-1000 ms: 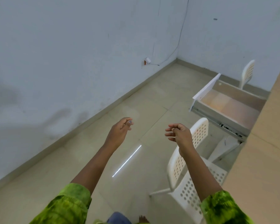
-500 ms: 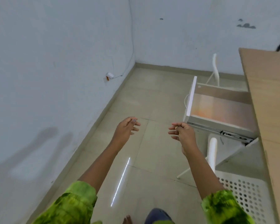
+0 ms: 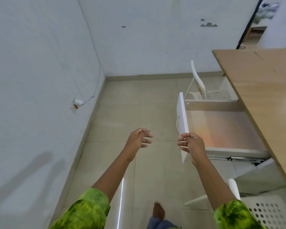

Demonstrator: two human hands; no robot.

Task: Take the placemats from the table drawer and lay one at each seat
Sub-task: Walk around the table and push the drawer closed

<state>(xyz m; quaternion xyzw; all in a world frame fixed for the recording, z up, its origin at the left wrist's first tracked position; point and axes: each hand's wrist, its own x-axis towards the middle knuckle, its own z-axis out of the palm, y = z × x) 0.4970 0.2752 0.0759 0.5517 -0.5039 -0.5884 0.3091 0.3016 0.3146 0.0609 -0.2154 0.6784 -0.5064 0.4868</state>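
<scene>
The table drawer (image 3: 221, 128) stands pulled out from under the wooden table (image 3: 262, 80), its white front panel (image 3: 182, 111) facing left. Its visible bottom is bare, with an orange sheen; no placemat shows anywhere in view. My left hand (image 3: 138, 139) hovers in the air left of the drawer, fingers spread and holding nothing. My right hand (image 3: 192, 143) is at the near corner of the front panel, fingers curled with the thumb against them. I cannot tell whether it touches the panel.
A white chair (image 3: 198, 80) stands beyond the drawer, tucked against the table. Another white perforated chair (image 3: 267, 214) is at the bottom right. White walls close the left and far sides, with a socket box (image 3: 78, 102) and cable. My bare foot (image 3: 158, 212) is on the tiled floor.
My view has swung right and moved closer to the drawer. Both hands kept their pose; my right hand now overlaps the drawer's front panel.
</scene>
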